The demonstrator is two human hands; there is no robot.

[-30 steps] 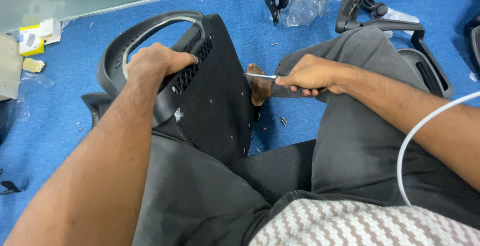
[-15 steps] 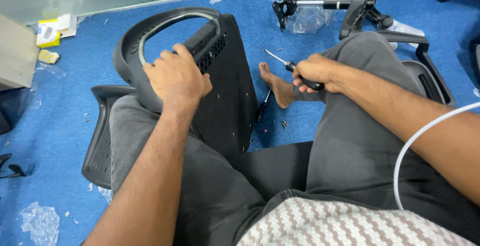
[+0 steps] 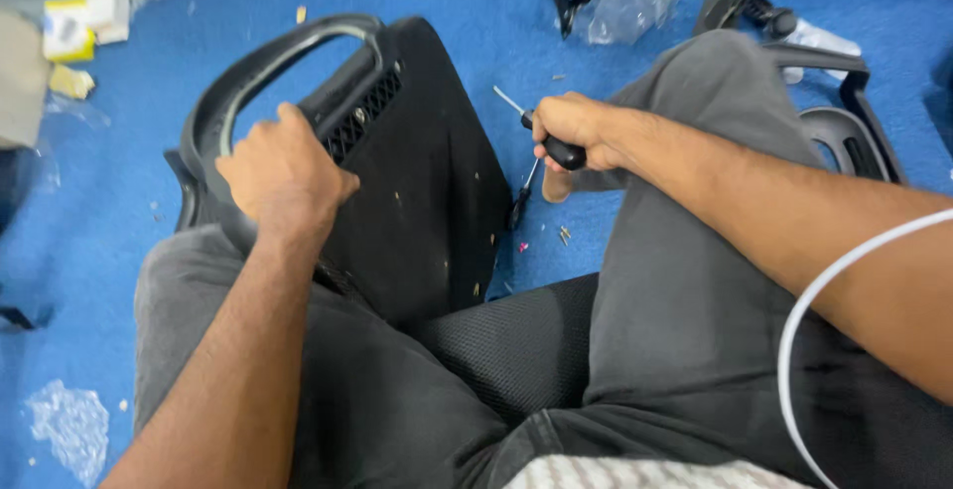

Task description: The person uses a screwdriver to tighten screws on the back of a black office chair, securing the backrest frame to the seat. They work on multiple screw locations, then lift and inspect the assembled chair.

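Left hand (image 3: 283,176) closed over the curved frame of a black chair seat part (image 3: 417,181), propped against the left thigh on blue carpet. Right hand (image 3: 571,132) fisted around a black-handled screwdriver (image 3: 544,132), tip up-left, clear of the seat. Yellow-and-white boxes (image 3: 79,27) lie far left; clear plastic wrap (image 3: 68,427) bottom left.

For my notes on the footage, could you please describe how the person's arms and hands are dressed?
Both forearms are bare, with no sleeves in view, and the left hand and right hand wear no gloves, rings or watch. A thin white cable curves across the right forearm.
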